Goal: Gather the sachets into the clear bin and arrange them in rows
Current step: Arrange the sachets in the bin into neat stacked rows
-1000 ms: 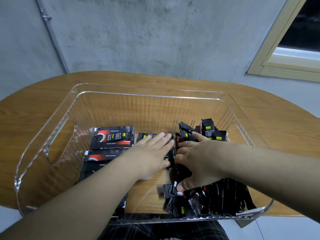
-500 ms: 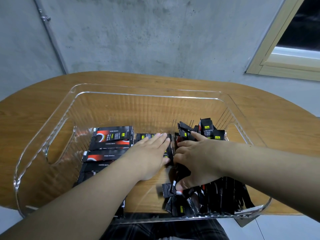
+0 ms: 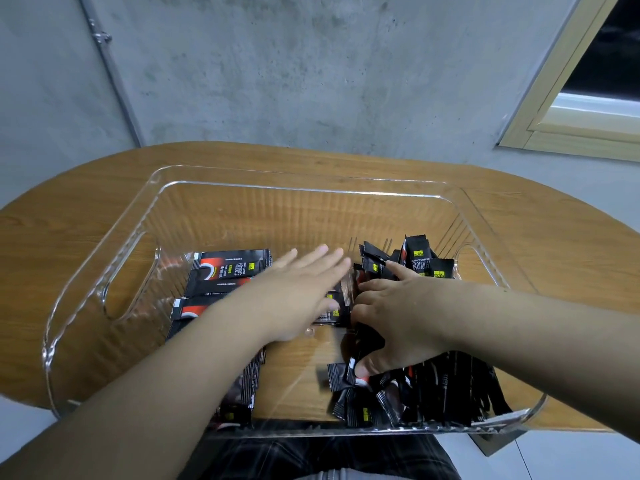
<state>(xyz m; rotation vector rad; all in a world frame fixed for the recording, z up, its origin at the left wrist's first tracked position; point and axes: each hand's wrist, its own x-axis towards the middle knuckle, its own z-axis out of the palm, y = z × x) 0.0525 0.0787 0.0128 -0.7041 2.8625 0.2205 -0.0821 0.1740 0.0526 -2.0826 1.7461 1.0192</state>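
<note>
Sitting on the wooden surface [image 3: 86, 216], the clear bin [image 3: 104, 258] took up most of the view, with a cut-out handle in its left wall. Along the left part of its floor a row of black sachets [image 3: 227, 271] lay flat, one overlapping the next, running from far to near. The left hand [image 3: 298, 292] reached over this row with its fingers straight and held together, palm down, blurred at the tips; its grip was fully loosened and held nothing, though whether the palm touched the sachet beneath it could not be told. A flat sachet [image 3: 334, 308] showed just past the edge of that hand, near the middle of the bin. Bare bin floor lay near of it. Just beside, the right hand [image 3: 398, 317] was spread over a loose pile of sachets [image 3: 433, 393] heaped against the right and near walls, its forefinger pointing far and its thumb pressed on a sachet at the near side; whether the grip had closed round any sachet could not be told. Several sachets [image 3: 419, 258] stood upright beyond that hand. A grey wall rose behind, and a window frame [image 3: 554, 109] stood at far right.
</note>
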